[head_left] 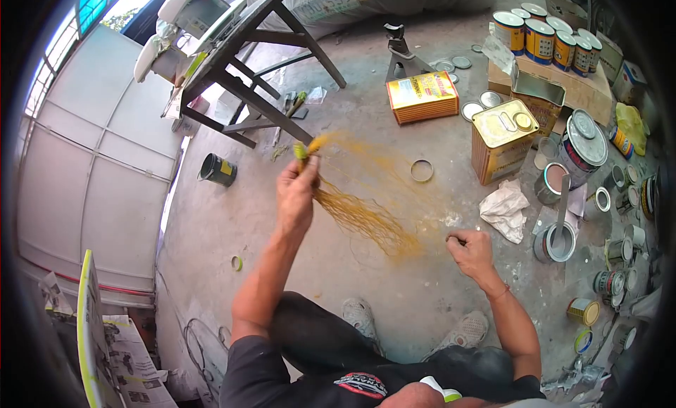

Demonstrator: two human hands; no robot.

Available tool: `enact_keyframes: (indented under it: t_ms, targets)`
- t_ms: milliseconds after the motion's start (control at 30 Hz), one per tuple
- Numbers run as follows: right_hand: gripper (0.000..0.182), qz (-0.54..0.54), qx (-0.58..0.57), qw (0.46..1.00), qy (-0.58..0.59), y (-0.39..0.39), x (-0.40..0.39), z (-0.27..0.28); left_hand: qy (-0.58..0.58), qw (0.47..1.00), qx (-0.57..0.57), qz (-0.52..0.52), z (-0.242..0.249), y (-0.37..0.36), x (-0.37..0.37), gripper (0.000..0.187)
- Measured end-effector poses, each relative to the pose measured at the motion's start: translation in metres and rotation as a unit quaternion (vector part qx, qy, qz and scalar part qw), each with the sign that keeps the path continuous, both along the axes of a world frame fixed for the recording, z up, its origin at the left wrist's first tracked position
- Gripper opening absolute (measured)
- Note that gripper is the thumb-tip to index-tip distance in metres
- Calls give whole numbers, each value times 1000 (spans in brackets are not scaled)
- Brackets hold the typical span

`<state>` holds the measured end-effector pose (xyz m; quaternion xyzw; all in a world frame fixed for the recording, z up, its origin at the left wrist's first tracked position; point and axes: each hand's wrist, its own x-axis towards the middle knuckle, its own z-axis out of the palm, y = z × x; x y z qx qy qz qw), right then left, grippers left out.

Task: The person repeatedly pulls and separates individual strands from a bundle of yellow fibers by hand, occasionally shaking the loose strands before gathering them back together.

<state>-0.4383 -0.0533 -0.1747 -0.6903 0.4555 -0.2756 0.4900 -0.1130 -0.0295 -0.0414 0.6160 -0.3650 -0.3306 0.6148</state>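
Reference is the tin [503, 146] (the upright gold one). Left hand [298, 190] well left of it, fingers wrapped round the green band [301, 152] at the head of the yellow strands [362, 218]. Strands hang in the air between that hand and the tin, split into two tails; blurred, so likely swinging. Right hand [472, 252] sits on the near side of the tin, curled, thumb against finger. Can't tell if it pinches anything (dark spot at the fingertips); no strand clearly reaches it.

Step in hand, my read: handling and loosening the strands. Next move calls for a firm hold on the banded end, tails kept from tangling.

Room: widest floor [331, 267] is left of the tin and toward the feet; a ring [422, 171] lies left of the tin. Tight side: rag [504, 211] just near of the tin, then the pot [541, 249] with a stick [561, 207] leaning up out of it. Flat tin [422, 98] behind and left of the tin. Stand [282, 38] far left of it, one leg end close to the band in view; true gap not readable.
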Motion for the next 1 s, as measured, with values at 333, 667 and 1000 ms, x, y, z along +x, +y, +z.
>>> enact_keyframes:
  t_ms: [333, 667, 1000]
  targets:
    - [18, -120, -98, 964, 215, -2, -89, -73, -4, 995, 18, 99, 18, 22, 81, 18]
    - [21, 70, -165, 969, -169, -3, 21, 76, -50, 932, 193, -303, 8, 28, -81, 18]
    - [19, 191, 354, 863, -304, 1, 22, 54, -25, 901, 229, -367, -13, 33, -106, 18]
